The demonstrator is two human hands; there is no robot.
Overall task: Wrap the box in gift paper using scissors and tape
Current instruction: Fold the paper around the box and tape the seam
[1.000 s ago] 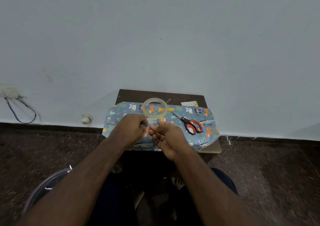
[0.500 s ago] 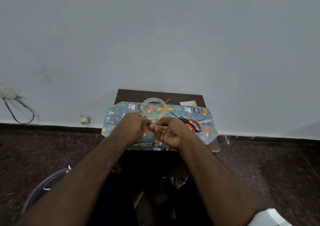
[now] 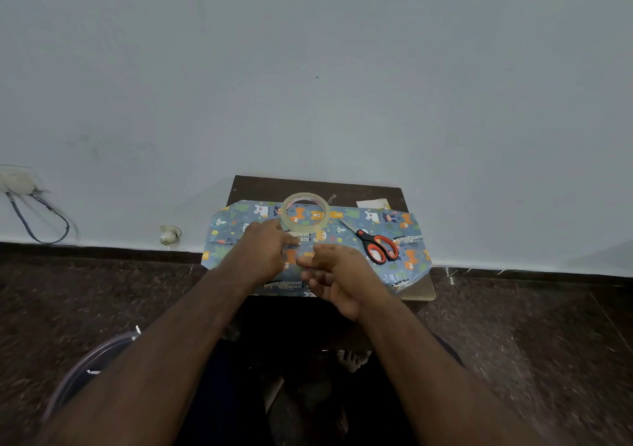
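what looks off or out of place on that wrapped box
The tape roll and scissors both lie on top of the wrapped box, not on the table. The box overhangs the table on both sides. No tear or spill shows.

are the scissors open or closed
Closed: the scissors lie flat on the gift paper, blades together in one point, handles side by side.

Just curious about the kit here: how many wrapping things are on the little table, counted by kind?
Clear round tape roll: 1
Scissors with orange and black handles: 1
Parcel in blue animal-print gift paper: 1
Small pale card at the back: 1
Total: 4
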